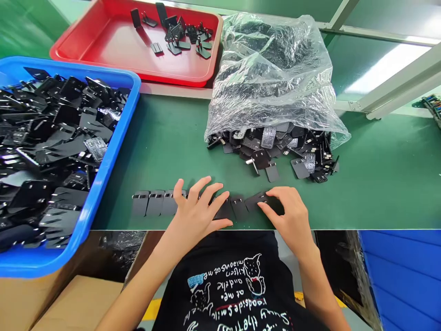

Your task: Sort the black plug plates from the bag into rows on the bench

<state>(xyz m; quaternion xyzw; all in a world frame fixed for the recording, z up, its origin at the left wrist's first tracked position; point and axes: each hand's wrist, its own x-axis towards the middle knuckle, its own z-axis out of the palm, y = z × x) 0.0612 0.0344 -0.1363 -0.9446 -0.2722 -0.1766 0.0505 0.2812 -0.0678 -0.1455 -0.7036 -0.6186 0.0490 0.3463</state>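
A row of flat black plastic plates (139,205) with small shiny metal parts lies along the front edge of the green table. Over the middle of this row my left hand (198,207) is spread with its fingers apart, hiding several plates beneath it. It may touch some of them; I cannot tell. At the right end, my right hand (291,212) pinches a black plate (254,201) between thumb and fingers. That plate is tilted relative to its neighbour (239,208), which lies just to its left.
A clear plastic bag (272,78) spills a heap of black plates (262,158) behind my hands. On the left stands a blue bin (113,170) full of similar pieces. A red tray (99,50) at the back holds several more. The green table (165,138) ends close to my body.
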